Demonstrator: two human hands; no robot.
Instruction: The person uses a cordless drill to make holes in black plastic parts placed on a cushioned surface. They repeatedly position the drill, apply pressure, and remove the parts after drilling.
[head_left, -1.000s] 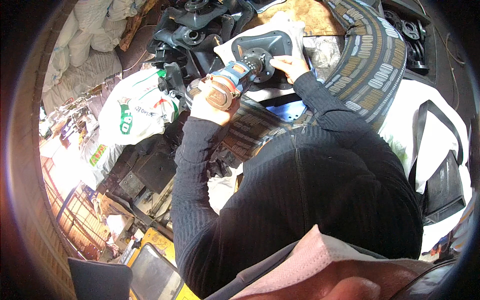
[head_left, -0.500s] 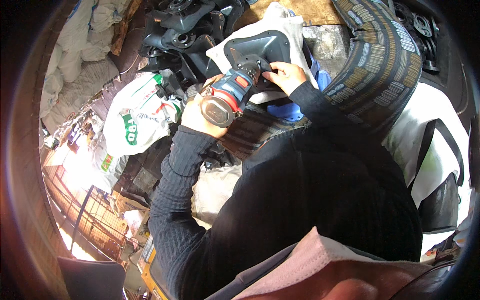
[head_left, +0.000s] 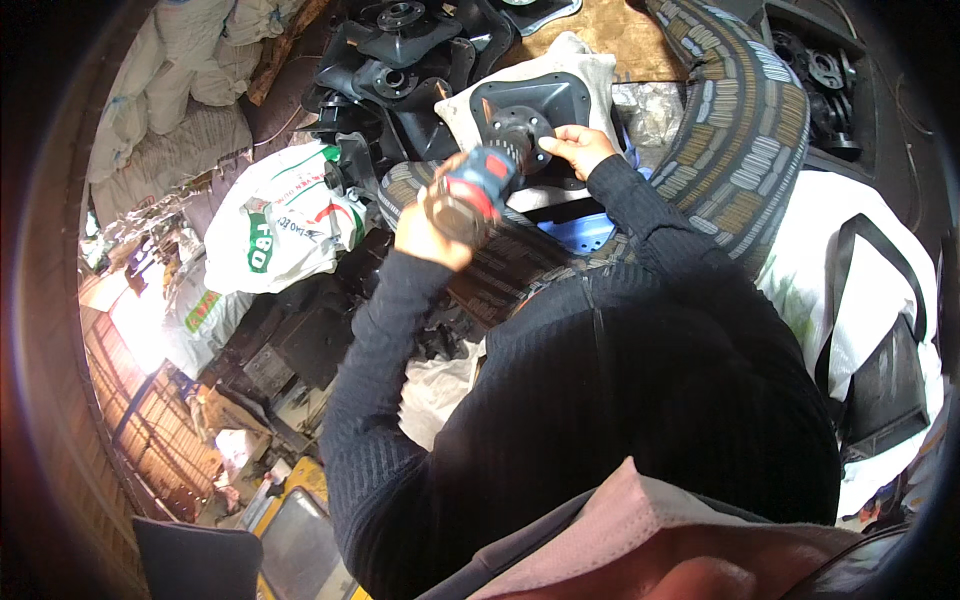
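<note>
My left hand (head_left: 432, 232) is wrapped round a blue and red cordless drill (head_left: 480, 182); the drill looks slightly blurred. Its chuck points away from me at the round, holed flange of a black moulded part (head_left: 553, 97). Whether the tip touches the flange is hidden. That part has a wide rectangular rim with holes and rests on a white cloth pad (head_left: 594, 78). With thumb and fingers pinched together, my right hand (head_left: 580, 150) grips the right edge of the flange. A blue piece with small holes (head_left: 582, 233) lies just below the pad.
Several similar black parts (head_left: 400, 85) are heaped at the far left. A patterned cushion (head_left: 735, 120) curves round the right side, beyond it a dark crate (head_left: 820, 90) of black flanges. White plastic bags (head_left: 285, 225) lie left, and a white bag with black straps (head_left: 850, 260) stands right.
The drill has tilted, its rear end swinging slightly right and its chuck still near the flange. My right hand stays at the flange edge. The whole view has shifted a little.
</note>
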